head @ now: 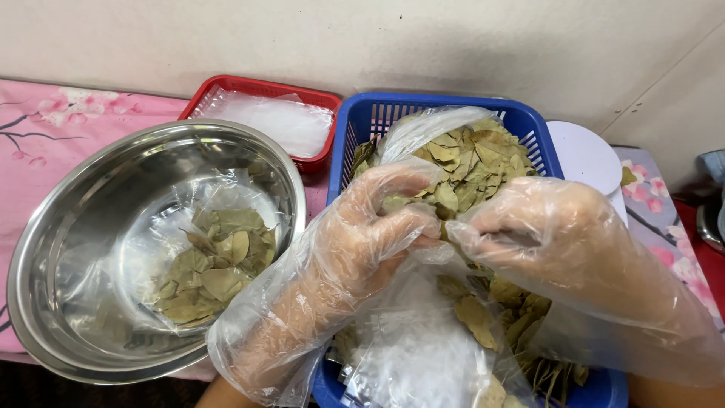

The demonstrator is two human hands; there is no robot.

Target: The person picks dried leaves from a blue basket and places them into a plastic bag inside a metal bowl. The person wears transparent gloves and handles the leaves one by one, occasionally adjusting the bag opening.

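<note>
Both hands work close together over the blue basket (529,125), and each one wears a loose clear plastic glove. In the head view, the left hand (362,234) has its fingers curled and pinched on a small clear plastic bag (411,340) that hangs below it with a few dried leaves inside. The right hand (551,234) is also curled, its fingertips meeting the left ones at the mouth of the bag; it seems to hold the bag's edge too, but the glove hides the exact contact. Whether a leaf is between the fingers, I cannot tell.

The bag is thin, soft and very light, and I think it is slippery against the gloves, so its upper edge is the best place to take it. The dried leaves (468,162) look stiff, brittle and almost without weight; they would break if squeezed hard. They lie in a big heap in an open plastic liner inside the basket.

I count one blue basket, one red tray (226,87) behind with a stack of clear bags, and one metal bowl (45,249) at the left. In the bowl lies one filled bag of leaves (215,268). One white round object (585,155) stands to the right of the basket. All rest on a pink flowered cloth (45,151).
</note>
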